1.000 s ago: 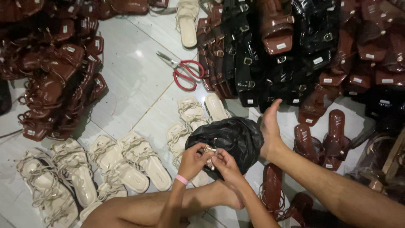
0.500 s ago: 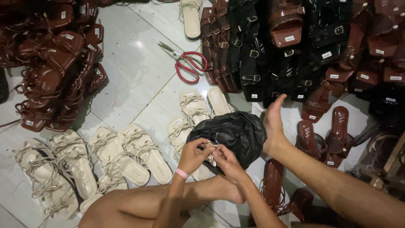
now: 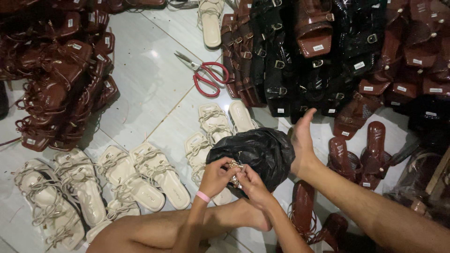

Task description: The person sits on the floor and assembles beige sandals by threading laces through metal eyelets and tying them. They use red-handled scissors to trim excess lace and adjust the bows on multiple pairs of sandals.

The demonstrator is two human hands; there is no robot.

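My left hand (image 3: pixel 216 178), with a pink band at the wrist, and my right hand (image 3: pixel 253 187) meet at the mouth of a black plastic bag (image 3: pixel 258 152) on the floor. Both pinch small gold metal fittings (image 3: pixel 234 169) between the fingertips, just at the bag's near edge. What exactly the fittings are is too small to tell. A bare foot (image 3: pixel 302 143) rests against the bag's right side. A bare leg (image 3: pixel 154 229) lies across the floor under my forearms.
Cream strappy sandals (image 3: pixel 154 175) lie in rows left of the bag. Red-handled scissors (image 3: pixel 208 77) lie on the white tiles behind. Dark red sandals (image 3: pixel 61 84) are piled at left, black and maroon ones (image 3: pixel 300 61) at the back right, and single maroon sandals (image 3: pixel 375 145) at right.
Both hands stay at the bag's mouth, the fingers working the gold fittings slightly. The view has shifted a little; nothing else has moved.
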